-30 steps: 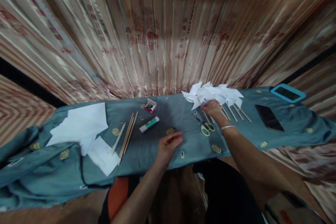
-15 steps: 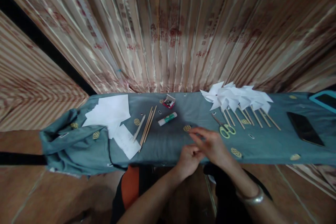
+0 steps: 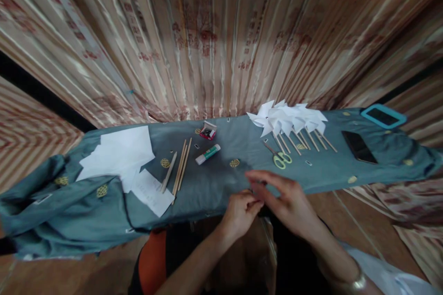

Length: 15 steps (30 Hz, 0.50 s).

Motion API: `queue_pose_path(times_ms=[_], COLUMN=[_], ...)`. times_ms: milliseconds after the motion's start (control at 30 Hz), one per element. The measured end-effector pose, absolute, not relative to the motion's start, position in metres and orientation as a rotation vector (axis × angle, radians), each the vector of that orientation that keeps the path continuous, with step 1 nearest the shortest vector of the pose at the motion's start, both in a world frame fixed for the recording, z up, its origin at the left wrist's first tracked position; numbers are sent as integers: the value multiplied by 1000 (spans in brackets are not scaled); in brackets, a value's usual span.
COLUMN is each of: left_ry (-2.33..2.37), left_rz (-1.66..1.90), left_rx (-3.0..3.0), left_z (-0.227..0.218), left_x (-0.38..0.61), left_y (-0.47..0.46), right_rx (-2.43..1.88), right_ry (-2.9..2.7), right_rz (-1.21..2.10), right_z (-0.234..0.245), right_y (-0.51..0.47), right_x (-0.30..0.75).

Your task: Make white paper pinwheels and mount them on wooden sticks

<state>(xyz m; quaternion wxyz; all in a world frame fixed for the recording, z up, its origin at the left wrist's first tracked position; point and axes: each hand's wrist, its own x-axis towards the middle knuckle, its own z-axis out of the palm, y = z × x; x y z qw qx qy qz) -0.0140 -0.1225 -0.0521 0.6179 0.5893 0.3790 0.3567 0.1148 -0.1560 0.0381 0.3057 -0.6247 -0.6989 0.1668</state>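
Observation:
My left hand (image 3: 240, 215) is at the table's front edge, its thumb and fingers pinched together. Whatever lies in that pinch is too small or hidden to make out. Right against it is my right hand (image 3: 289, 200), fingers stretched out and apart over the left fingertips; it wears a silver bracelet (image 3: 360, 281) at the wrist. Beyond the hands lie a glue stick (image 3: 207, 154) and a small open red box (image 3: 208, 132) with dark bits inside. Green-handled scissors (image 3: 281, 158) rest to the right, nearest my right hand.
Several white paper pinwheels (image 3: 287, 117) on sticks lie at the back right. A black phone (image 3: 359, 146) and a blue-framed device (image 3: 389, 123) are farther right. Wooden sticks (image 3: 182, 166), a whitish pencil (image 3: 169, 173) and white paper sheets (image 3: 121, 147) lie left on the cloth-covered table (image 3: 221, 179).
The camera has turned, so the table appears shifted left and tilted. My right hand has its fingers spread wider above the left hand. My left hand stays pinched, and the objects on the table have not moved.

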Motion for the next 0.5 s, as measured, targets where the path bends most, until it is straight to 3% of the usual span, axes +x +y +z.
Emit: queue_pose_path(times_ms=[33,200,367,500], left_ry=[852,785,784,778], left_rz=[805,702,679,687], left_rx=[1401,1627,1651,1653], left_z=[-51,-48,-50,-50], left_x=[-14,-17,-17,-13], left_y=[-124,-128,-129,-128], right_rx=[-1917,-2434,-2511,-2473], right_ry=[-1794,-1724,-1890,-1968], right_rz=[236,-73,-317,-301], right_z=[22,-37,-52,-51], right_y=[-143,-107,-109,-113], right_x=[132,205,214,210])
